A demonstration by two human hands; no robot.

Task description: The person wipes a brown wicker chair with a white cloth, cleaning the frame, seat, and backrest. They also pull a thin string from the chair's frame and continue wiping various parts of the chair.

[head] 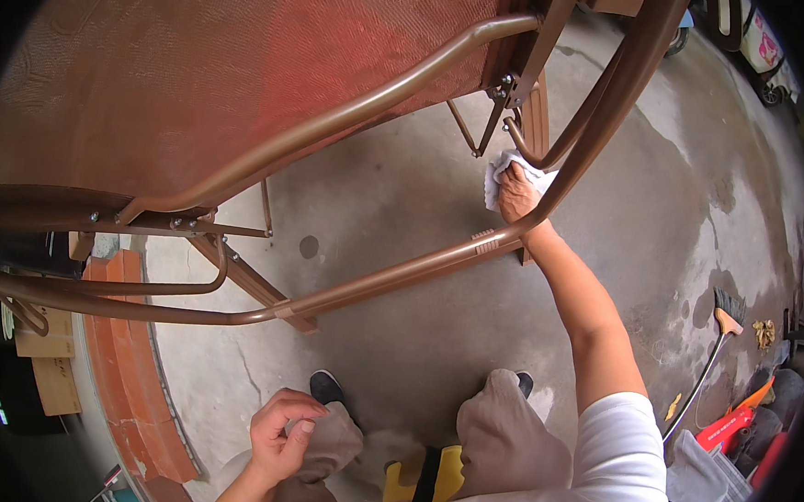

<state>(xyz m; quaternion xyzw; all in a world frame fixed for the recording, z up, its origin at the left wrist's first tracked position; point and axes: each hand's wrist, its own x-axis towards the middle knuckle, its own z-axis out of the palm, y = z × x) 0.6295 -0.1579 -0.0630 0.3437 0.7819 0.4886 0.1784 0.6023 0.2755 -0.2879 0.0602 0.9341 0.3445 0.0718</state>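
Note:
My right hand (518, 192) grips a crumpled white cloth (496, 181) beside the brown metal leg (537, 121) of a chair-like frame. The forearm passes below the frame's curved front tube (386, 278), which carries a ribbed patch near its right bend. Whether the cloth touches the leg, I cannot tell. Over my left knee, my left hand (282, 431) is held with curled fingers and the thumb apart, and I see nothing in it. Above both hands spreads a brown mesh fabric panel (247, 69) with a reddish area, edged by a bent tubular armrest (355, 110).
Bolted link bars (237, 229) join the frame at the left. Brick-red steps (136, 366) and cardboard boxes (53, 368) stand further left. A yellow-and-black seat (447, 471) shows between my legs. At the right lie a broom (728, 319), a grey cloth (696, 472) and red items (726, 429) on concrete.

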